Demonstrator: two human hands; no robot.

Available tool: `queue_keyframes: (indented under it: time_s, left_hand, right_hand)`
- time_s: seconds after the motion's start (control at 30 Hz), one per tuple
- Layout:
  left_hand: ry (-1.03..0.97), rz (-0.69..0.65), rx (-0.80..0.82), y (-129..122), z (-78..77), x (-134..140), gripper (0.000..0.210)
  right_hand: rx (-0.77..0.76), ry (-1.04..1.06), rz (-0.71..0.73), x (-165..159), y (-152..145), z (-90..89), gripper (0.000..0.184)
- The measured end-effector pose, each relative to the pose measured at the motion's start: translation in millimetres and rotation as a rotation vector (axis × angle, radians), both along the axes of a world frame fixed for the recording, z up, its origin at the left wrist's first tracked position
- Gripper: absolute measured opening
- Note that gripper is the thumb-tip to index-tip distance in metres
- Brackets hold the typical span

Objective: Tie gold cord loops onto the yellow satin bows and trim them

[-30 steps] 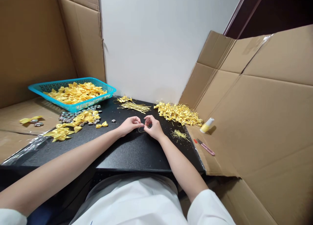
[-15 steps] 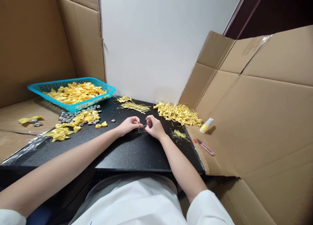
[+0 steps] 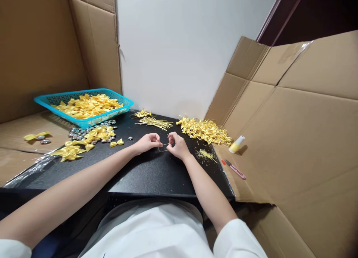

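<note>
Over the middle of the black table, my left hand and my right hand face each other a short way apart. Both pinch a thin gold cord, which runs between the fingertips and hangs in a small loop below them. Whether a bead or bow is also in the fingers is hidden. Left of my left hand lie a loose yellow ribbon bow and a single silver bead. Beyond my hands is a bundle of cut gold cords.
A blue basket of yellow bows stands back left, with silver beads and bows before it. At right are a heap of small gold bows, cord scraps, a thread spool and pink snips. Cardboard walls flank the table.
The fingertips of my two hands are slightly farther apart, with a little more cord showing between them. The view has shifted very slightly; the things on the table lie as before.
</note>
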State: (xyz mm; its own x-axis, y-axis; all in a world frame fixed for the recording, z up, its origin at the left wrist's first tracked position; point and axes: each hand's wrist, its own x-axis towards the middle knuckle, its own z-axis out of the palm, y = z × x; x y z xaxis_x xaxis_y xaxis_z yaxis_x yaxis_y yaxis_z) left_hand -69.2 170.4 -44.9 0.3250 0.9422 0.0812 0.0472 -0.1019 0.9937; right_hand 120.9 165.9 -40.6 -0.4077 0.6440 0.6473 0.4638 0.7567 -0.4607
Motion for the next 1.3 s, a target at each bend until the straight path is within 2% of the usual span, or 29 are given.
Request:
queue_keyframes:
  time_s: [0.3,0.47,0.53,0.63,0.93,1.13,1.3]
  left_hand:
    - [0.153,-0.086,0.041,1.9,7.9,-15.3,0.036]
    - [0.201,-0.024,0.222,-2.9,13.7,-9.4,0.038]
    - [0.18,-0.066,0.25,-5.2,14.3,-3.7,0.038]
    - [0.164,-0.137,0.212,-8.8,14.1,3.6,0.035]
    - [-0.021,-0.185,-0.034,-14.2,13.3,7.6,0.036]
    - [-0.063,-0.163,-0.045,-14.5,12.6,8.4,0.035]
    - [-0.04,-0.106,-0.011,-14.3,12.3,8.6,0.035]
  right_hand:
    - [-0.012,0.004,0.002,-0.6,-1.5,1.8,0.03]
    - [0.007,-0.017,0.005,-4.5,-7.1,4.3,0.029]
    - [0.024,-0.005,0.013,-6.3,-9.6,5.4,0.028]
    - [0.038,0.007,0.004,-8.4,-11.8,6.1,0.026]
    - [0.053,0.07,0.016,-11.5,-11.8,4.1,0.025]
    - [0.063,0.061,-0.024,-4.3,-12.9,11.3,0.032]
    - [0.098,-0.066,-0.055,4.6,-9.8,15.2,0.015]
